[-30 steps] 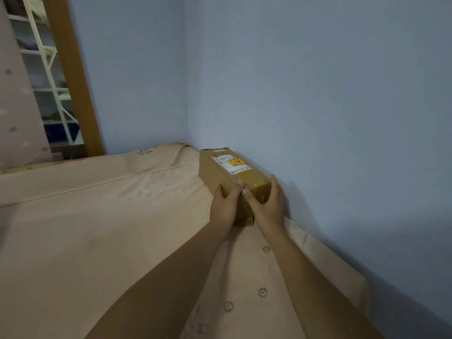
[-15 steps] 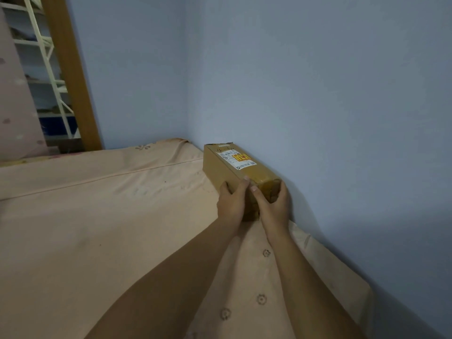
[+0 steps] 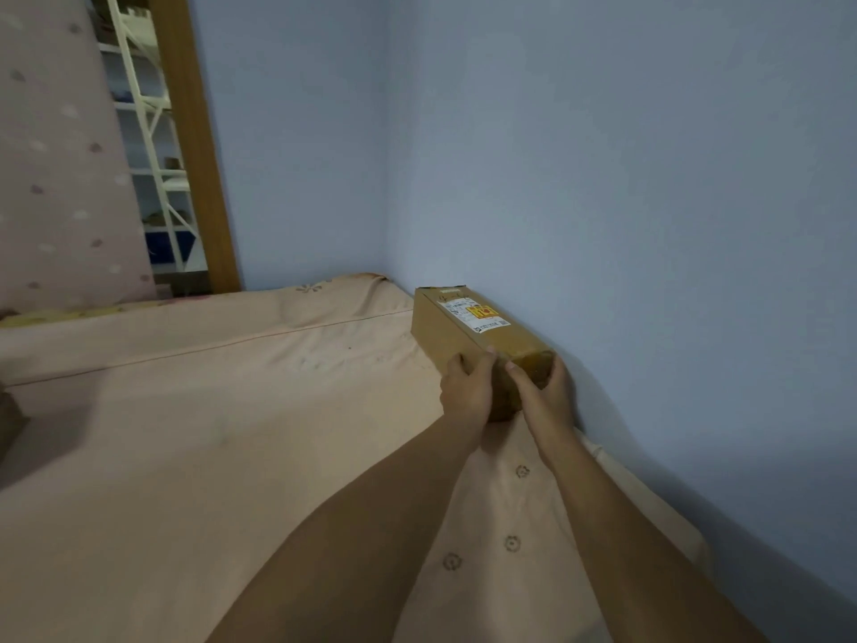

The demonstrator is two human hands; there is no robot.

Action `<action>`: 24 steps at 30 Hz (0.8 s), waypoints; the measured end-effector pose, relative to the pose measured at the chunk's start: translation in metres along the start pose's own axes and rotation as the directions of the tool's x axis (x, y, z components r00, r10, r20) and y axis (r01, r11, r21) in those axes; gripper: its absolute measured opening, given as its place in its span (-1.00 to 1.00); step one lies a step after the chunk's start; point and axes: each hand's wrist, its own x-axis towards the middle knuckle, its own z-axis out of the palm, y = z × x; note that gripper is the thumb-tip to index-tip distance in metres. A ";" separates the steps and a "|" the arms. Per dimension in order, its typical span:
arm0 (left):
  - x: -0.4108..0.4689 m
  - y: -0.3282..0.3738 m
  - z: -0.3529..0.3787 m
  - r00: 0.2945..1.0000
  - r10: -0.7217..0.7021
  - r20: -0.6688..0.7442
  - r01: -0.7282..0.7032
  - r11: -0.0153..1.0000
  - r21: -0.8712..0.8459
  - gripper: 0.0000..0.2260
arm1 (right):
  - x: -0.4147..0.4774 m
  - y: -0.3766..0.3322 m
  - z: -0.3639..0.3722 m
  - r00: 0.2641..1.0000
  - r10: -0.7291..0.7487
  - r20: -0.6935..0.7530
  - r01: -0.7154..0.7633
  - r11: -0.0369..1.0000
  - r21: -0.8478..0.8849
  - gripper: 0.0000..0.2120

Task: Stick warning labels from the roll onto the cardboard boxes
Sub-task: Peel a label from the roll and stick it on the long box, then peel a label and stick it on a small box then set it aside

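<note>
Cardboard box (image 3: 457, 327) near end within both hands' grip.

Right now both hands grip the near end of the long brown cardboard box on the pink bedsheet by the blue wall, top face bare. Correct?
Not bare: the head view shows a white label with a yellow-and-red sticker on top of the long brown cardboard box. Otherwise right: left hand and right hand grip its near end, on the pink bedsheet by the blue wall.
</note>
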 end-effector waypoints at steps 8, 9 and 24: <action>-0.018 0.012 -0.034 0.986 0.164 0.005 -0.161 0.957 0.242 -0.49 | -0.023 -0.039 -0.010 0.994 -0.107 -0.033 0.079 0.880 -0.469 -0.31; -0.021 0.015 -0.041 0.981 0.195 0.010 -0.189 0.935 0.300 -0.51 | -0.027 -0.045 -0.010 0.992 -0.127 0.006 0.111 0.846 -0.522 -0.33; -0.116 0.110 -0.244 0.907 0.403 0.124 -0.212 0.183 0.960 -0.49 | -0.135 -0.180 0.057 0.838 -0.113 0.534 0.510 0.513 -0.691 -0.38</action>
